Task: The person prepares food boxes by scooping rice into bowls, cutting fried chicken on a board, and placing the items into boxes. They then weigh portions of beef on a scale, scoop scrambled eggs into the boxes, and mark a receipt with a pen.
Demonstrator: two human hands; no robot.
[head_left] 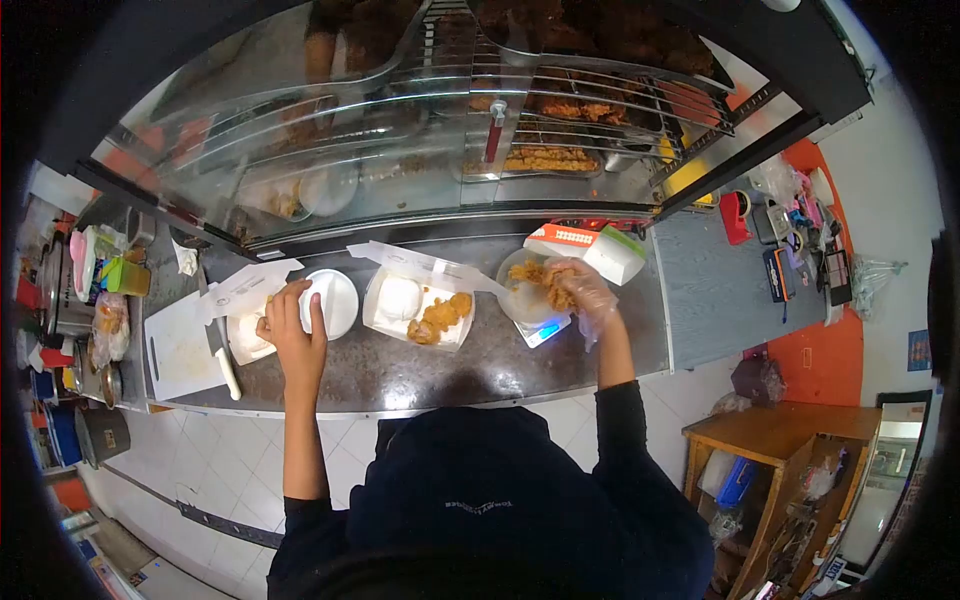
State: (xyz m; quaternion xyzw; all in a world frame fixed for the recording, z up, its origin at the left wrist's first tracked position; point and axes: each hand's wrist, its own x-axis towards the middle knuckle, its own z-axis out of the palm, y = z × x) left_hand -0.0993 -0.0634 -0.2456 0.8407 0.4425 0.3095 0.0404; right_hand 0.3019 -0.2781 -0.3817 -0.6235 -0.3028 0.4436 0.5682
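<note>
My right hand (pixel 585 292), in a clear plastic glove, grips a piece of fried chicken (pixel 560 285). It is above a kitchen scale (pixel 543 331) with a blue-lit display, whose round dish has more fried chicken (pixel 525 270) over it. My bare left hand (pixel 292 325) has its fingers apart over an open paper box (pixel 243 340) that has something white in it, partly hidden by the hand. Beside its fingertips is a round white container (pixel 335 300). Between my hands stands an open box with a white mound of rice (pixel 400 298) and fried chicken pieces (pixel 440 318).
A white cutting board (pixel 183 350) lies at the left, with a white-handled knife (pixel 229 374) by its edge. A glass display case (pixel 400 150) with trays of fried food rises behind the counter. An orange-and-white box (pixel 565 238) stands behind the scale.
</note>
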